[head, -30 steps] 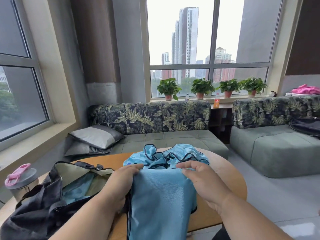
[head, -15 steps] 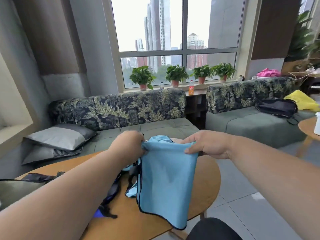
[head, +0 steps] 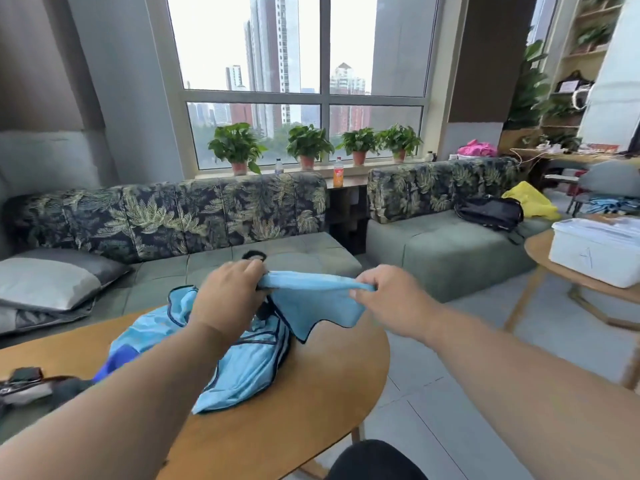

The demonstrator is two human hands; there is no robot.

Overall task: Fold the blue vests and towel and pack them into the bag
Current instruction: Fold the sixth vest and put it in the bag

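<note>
Both hands up over the round wooden table [head: 311, 403], each with a closed grip on the top edge of a light blue towel [head: 317, 304]: left hand [head: 227, 299] has fingers curled round the left end, right hand [head: 388, 296] pinches the right end. Towel hangs stretched between them, lifted clear of the table, dark trim along its lower corner. Below and left of it, blue vests [head: 242, 362] with dark piping lie in a crumpled heap on the table, partly under the left forearm. Bag [head: 24, 386], dark, only an edge in view at the table's far left; cannot tell what is inside it. Second table at right carries a white box [head: 595, 251] with lid on, contents hidden. Black bag [head: 490, 213] sits on the right green sofa [head: 446, 251], yellow cloth just beside it. Grey cushions [head: 45, 282] on the left sofa. Four potted plants [head: 308, 143] on the windowsill.
</note>
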